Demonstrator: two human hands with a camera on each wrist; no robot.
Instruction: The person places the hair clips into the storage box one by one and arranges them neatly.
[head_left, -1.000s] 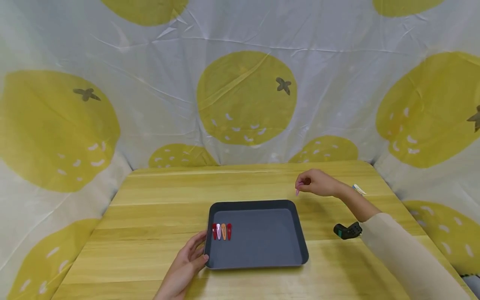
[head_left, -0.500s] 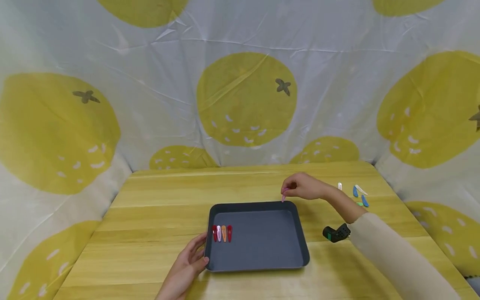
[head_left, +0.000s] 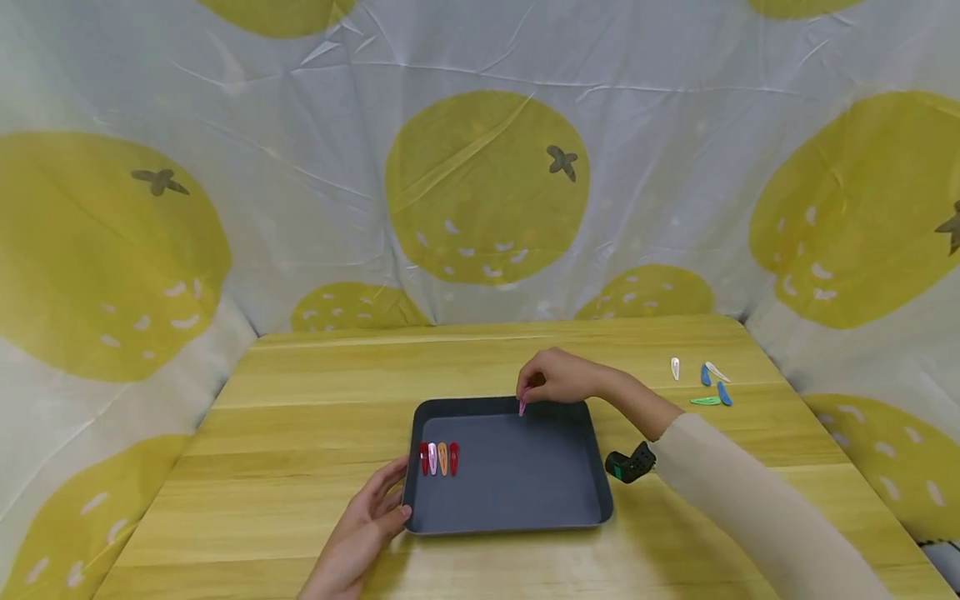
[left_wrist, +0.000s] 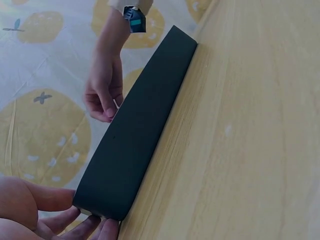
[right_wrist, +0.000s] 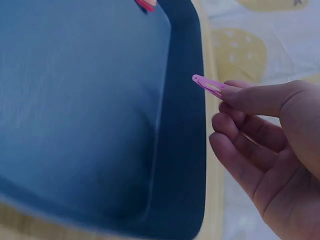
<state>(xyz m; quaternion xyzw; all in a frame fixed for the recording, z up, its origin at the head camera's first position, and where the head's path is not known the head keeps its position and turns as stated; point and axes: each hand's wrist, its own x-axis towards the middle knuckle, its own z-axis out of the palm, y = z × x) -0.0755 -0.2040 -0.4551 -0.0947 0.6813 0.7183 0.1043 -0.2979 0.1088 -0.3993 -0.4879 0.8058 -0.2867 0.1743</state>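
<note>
Gripping dark tray [head_left: 525, 496] by its left edge in left hand [head_left: 367, 518], next to four clips [head_left: 443, 459] lined up inside. Pinching pink clip [right_wrist: 209, 86] in right hand [head_left: 558, 377] at the tray's far side, with loose clips [head_left: 706, 402] farther off on table [head_left: 315, 400] to the right.

Right hand [right_wrist: 280, 145] covers 1 end of the pink clip [right_wrist: 199, 80] by the tray [right_wrist: 182, 130]. Left wrist cam's rough: tray hides the 4 clips [head_left: 443, 459] inside, left hand [left_wrist: 17, 205] at its corner's cropped.
</note>
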